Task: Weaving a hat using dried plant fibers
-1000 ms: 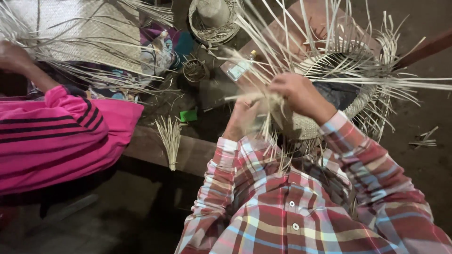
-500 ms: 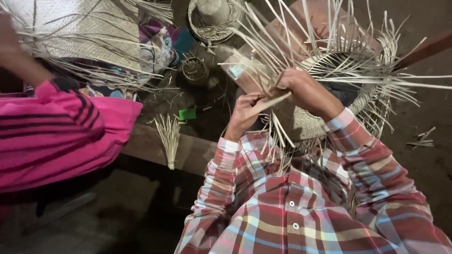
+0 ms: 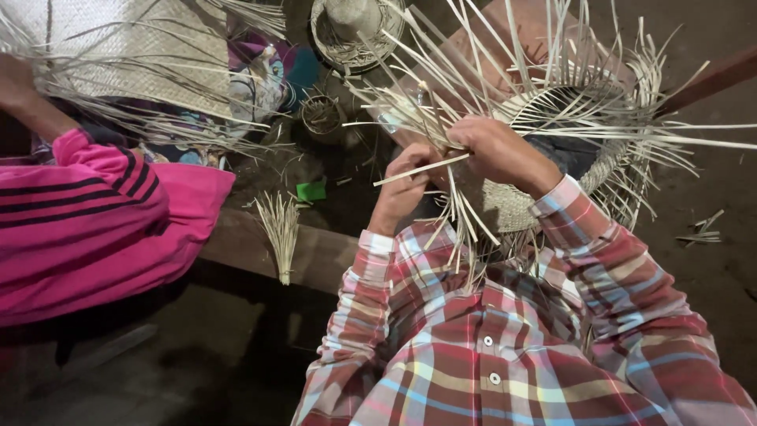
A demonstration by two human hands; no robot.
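Left hand (image 3: 406, 185) was closed narrow on a flat straw strip (image 3: 422, 168), pinched at its near end; the strip ran level toward the right hand (image 3: 497, 150). Right hand's fingers were curled shut over the strip's far end and a bundle of loose strands at the rim of the half-woven straw hat (image 3: 568, 158). Hat sat in the lap just beyond both hands, touching the right one, strands fanning outward. Small straw bundle (image 3: 280, 233) lay on the wooden worktop (image 3: 236, 244), well left. A co-worker's pink sleeve (image 3: 87, 221) was at far left.
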